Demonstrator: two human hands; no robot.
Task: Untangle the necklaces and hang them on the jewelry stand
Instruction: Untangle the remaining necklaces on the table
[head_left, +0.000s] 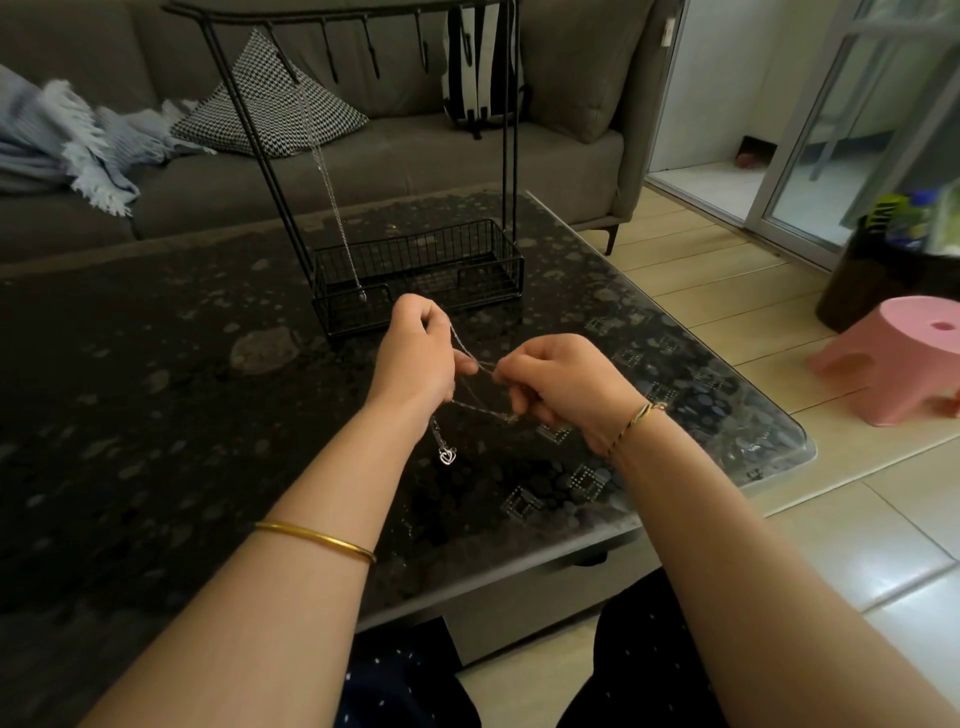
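Silver chains, fine and thread-thin, form the tangled necklaces, strung in crossing strands between both hands just above the table. At seven o'clock from the tangle a small openwork heart pendant dangles from a doubled length of chain under the left wrist.

The left hand is curled, its fingertips and thumb pinching the chains on its right side. The right hand is also curled, with its fingertips pinching the strands where they cross; the exact knot is too fine to make out.

At twelve o'clock from the hands, close behind them, stands the jewelry stand, made of thin black metal rod: a rectangular wire-mesh basket as its base, slanted uprights and a top rail with short hooks. One silver necklace already hangs from a hook at the left and drops straight into the basket.

The table has a glossy glass top over a dark pebble pattern. A smooth gold bangle rings the left forearm, and a twisted cord bracelet the right wrist. At eleven o'clock a grey fabric sofa holds a houndstooth cushion and a fringed pale-blue blanket. At three o'clock a rounded pink plastic stool sits on pale floor tiles.
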